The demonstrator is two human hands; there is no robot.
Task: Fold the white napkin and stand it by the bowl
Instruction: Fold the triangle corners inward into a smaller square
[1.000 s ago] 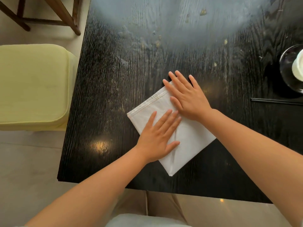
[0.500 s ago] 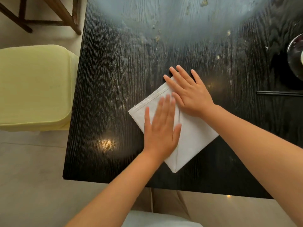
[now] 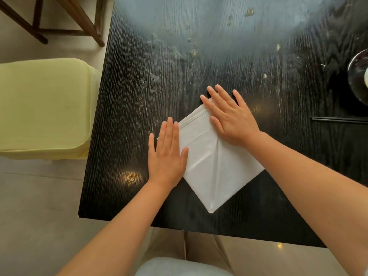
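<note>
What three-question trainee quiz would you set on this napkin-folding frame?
1. True or false: both hands lie flat and open on the napkin.
2. Which hand covers the napkin's far corner? A) left hand B) right hand
3. What lies on the table near the glass dish, at the right edge?

Key: 1 true; 2 B; 3 black chopsticks.

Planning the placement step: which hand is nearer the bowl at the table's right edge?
Right. The right hand presses the napkin's far corner, closer to the bowl; the left hand lies flat on its left corner, farther away.
</note>
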